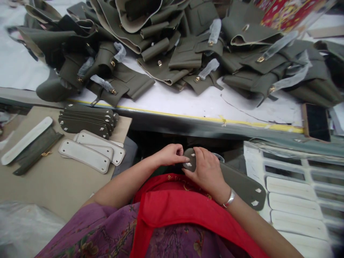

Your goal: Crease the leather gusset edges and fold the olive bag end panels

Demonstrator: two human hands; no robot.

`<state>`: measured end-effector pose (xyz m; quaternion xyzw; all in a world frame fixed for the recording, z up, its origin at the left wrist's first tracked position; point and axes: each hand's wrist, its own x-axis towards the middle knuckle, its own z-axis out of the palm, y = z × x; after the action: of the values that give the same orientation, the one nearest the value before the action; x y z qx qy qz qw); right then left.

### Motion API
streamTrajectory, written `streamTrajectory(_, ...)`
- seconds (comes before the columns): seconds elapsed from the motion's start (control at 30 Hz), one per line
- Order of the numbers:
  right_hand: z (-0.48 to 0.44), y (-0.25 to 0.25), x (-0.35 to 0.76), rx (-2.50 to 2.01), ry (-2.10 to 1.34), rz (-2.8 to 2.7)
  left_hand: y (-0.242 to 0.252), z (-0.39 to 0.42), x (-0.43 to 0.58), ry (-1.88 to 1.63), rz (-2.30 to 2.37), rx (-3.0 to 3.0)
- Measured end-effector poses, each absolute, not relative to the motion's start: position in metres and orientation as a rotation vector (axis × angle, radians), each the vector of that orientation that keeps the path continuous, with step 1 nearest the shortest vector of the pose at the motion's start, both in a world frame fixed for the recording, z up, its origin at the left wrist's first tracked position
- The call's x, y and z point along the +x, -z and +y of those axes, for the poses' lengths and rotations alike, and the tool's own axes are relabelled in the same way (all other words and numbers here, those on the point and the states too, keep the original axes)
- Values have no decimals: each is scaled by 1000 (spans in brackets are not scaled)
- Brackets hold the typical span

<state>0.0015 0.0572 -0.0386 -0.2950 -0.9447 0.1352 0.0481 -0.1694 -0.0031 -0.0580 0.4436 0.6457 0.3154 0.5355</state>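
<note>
A long olive panel with rounded ends, like a bag base, lies across my lap and slants down to the right. Small whitish diamond-shaped tabs show near both its ends. My right hand is closed around it near the left end, thumb below and fingers above. At that same end, my left hand has its fingers curled, with the thumb reaching onto the panel beside a tab. Whether a small piece sits in the left fingers is hidden.
Olive bag parts with plastic-wrapped clasps heap on the white table. At left, a board bears stacked olive panels and pale panels. A phone lies at right, above a rack with white strips.
</note>
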Motion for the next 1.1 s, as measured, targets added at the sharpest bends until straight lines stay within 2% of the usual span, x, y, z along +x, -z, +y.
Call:
streamTrajectory(0.17,68,37,28,-786,-417,-2884,43,-9,-163,-680,1732,1234)
streamTrajectory(0.3,77,37,49,-807,-407,-2889,36,-10,-156,-672,1685,987)
streamTrajectory(0.4,76,40,50,-801,-399,-2897,38,-9,-152,-686,1644,808)
streamTrajectory(0.77,71,39,43,-835,-425,-2848,45,-13,-146,-771,1678,1105)
streamTrajectory(0.87,71,39,42,-831,-437,-2838,47,-14,-148,-852,1593,1094)
streamTrajectory(1.1,71,41,40,-828,-455,-2805,53,-13,-154,-782,1680,994)
